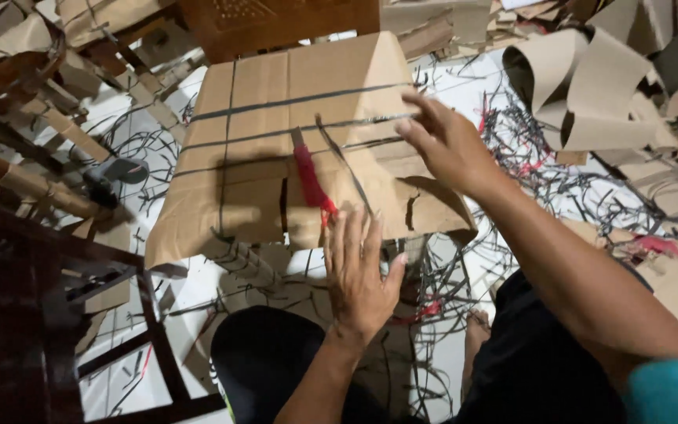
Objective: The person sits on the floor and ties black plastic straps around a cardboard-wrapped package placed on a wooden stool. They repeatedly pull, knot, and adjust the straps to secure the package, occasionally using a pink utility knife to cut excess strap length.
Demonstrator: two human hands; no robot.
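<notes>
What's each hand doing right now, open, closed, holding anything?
Left hand: open, flat on the near edge of the cardboard bundle, holding nothing.
Right hand: open, fingers at a black strap; no grip visible.

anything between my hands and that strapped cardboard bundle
Nothing visible does. The left hand lies flat on the cardboard bundle's near edge beside the red strap, and the right hand reaches its right side at the black straps.
</notes>
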